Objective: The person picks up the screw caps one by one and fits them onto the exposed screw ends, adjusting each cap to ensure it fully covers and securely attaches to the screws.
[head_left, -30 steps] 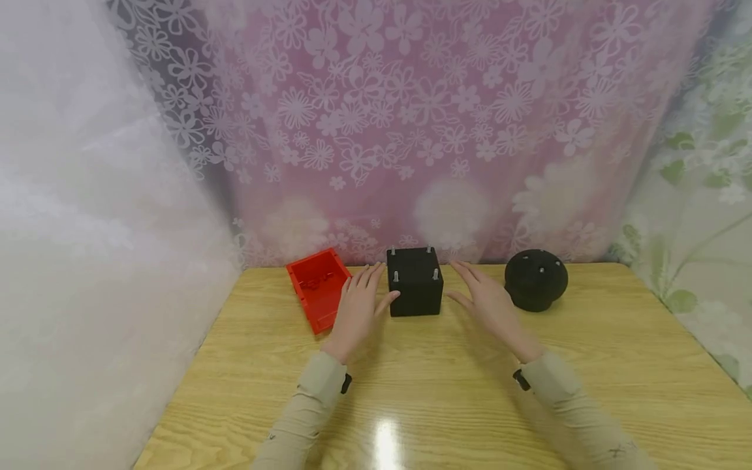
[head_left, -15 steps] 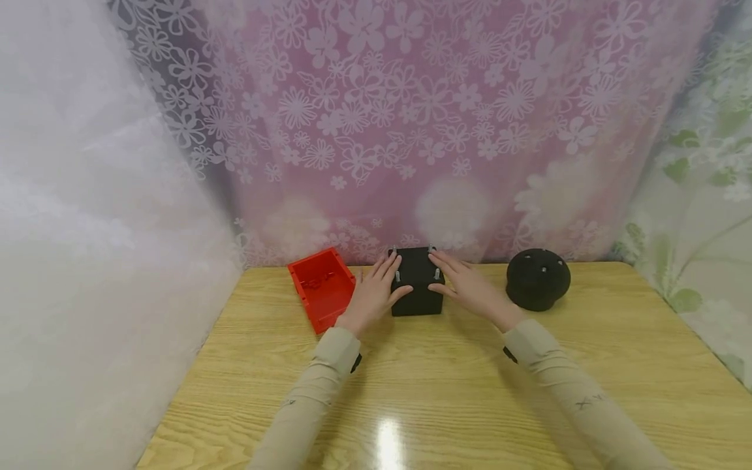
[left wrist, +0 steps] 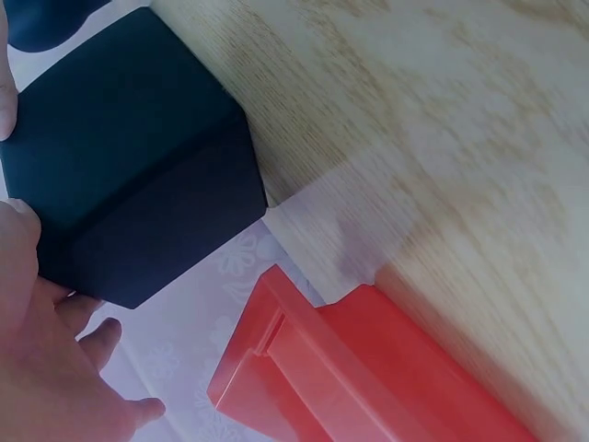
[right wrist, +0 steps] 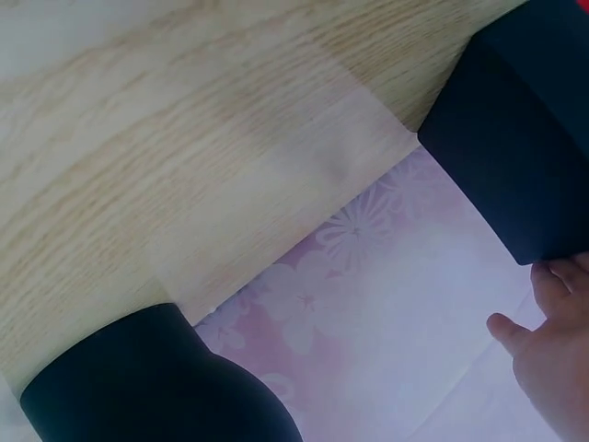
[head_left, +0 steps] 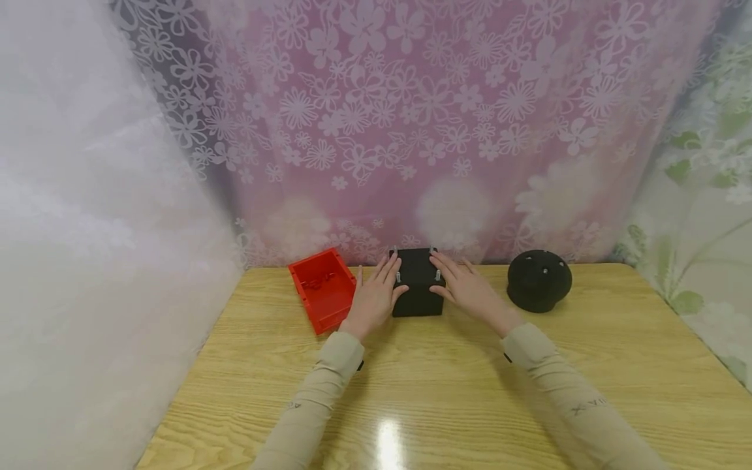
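A black box-shaped block (head_left: pixel 417 300) with pale short pegs at its top corners stands at the table's back edge. My left hand (head_left: pixel 373 297) lies on its left side, fingers stretched over the top edge and thumb at the front. On the other side my right hand (head_left: pixel 472 294) mirrors it, with straight fingertips on the top right edge. In the left wrist view the left thumb meets the black block (left wrist: pixel 138 157) and some fingers spread free beside it. The right wrist view shows the right hand's fingers (right wrist: pixel 552 285) touching the block's corner.
An open red box (head_left: pixel 326 303) with small red pieces inside sits close to the left hand. A black round-topped object (head_left: pixel 539 281) with a narrower base stands at the right. Behind the wooden table (head_left: pixel 446 405) hangs a pink floral curtain (head_left: pixel 411 130).
Both hands have moved inward from apart to touch the black block, mostly in the first half second. Since then they have barely shifted. The block has stayed in place.
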### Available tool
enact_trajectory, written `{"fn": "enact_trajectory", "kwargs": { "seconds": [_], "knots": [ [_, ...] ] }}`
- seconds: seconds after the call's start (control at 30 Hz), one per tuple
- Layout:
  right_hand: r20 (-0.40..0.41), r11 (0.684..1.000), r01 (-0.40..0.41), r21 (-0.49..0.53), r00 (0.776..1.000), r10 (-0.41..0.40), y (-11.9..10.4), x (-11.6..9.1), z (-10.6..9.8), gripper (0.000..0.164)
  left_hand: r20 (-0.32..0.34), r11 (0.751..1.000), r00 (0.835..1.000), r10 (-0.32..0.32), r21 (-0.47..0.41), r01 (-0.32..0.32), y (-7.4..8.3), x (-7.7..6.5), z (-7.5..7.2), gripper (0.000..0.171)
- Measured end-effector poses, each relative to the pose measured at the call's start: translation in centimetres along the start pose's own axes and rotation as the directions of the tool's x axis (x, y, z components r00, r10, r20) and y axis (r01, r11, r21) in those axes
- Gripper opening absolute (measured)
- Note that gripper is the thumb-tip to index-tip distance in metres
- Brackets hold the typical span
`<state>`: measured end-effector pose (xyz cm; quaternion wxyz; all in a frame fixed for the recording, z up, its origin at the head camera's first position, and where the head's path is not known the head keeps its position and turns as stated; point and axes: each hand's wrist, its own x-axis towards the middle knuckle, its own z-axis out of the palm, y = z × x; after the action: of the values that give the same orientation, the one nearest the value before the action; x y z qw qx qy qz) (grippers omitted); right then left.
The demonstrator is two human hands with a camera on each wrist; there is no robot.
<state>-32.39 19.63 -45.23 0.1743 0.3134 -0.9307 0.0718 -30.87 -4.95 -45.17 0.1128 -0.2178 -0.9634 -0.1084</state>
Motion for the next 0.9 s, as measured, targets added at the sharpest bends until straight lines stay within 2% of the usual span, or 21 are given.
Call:
{"fn": "enact_trajectory", "kwargs": {
  "seconds": [0.3,0.53,0.9],
  "knots": [
    [-0.008,0.999,-0.002,-0.049,1.000,0.002,-0.2,-0.4,0.0,0.073,-0.027,0.999,1.000,0.000,0.045,0.001,0.1,-0.3,0.3,0.067],
    [0.002,0.999,-0.028,-0.025,1.000,0.028,-0.5,-0.6,-0.2,0.073,-0.040,0.999,0.999,-0.004,0.043,0.006,0.3,-0.5,0.3,0.067],
    [0.007,0.998,-0.026,-0.059,1.000,0.027,-0.7,-1.1,-0.2,0.075,-0.053,0.997,0.999,-0.002,0.071,0.006,0.6,-1.1,0.5,0.067]
  ]
}}
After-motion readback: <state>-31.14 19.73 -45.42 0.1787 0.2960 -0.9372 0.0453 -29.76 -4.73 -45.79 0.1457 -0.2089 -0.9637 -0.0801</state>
